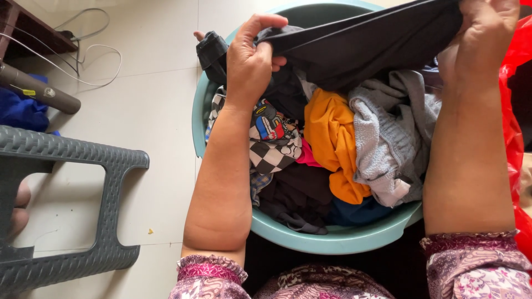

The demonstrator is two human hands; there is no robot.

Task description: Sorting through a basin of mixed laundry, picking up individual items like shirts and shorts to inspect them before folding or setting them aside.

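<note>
From the head camera, the left hand (252, 61) and the right hand (481, 41) are both closed tight on a dark cloth (366, 44). The cloth is stretched between them, up above a round teal tub (338, 239) full of clothes. Under it lie an orange shirt (332, 141), a grey sweater (388, 144) and a checkered top (271, 149). A grey plastic stool (66, 160) stands well apart on the white floor (155, 99).

Bright even daylight, soft shadows, sharp focus
</note>
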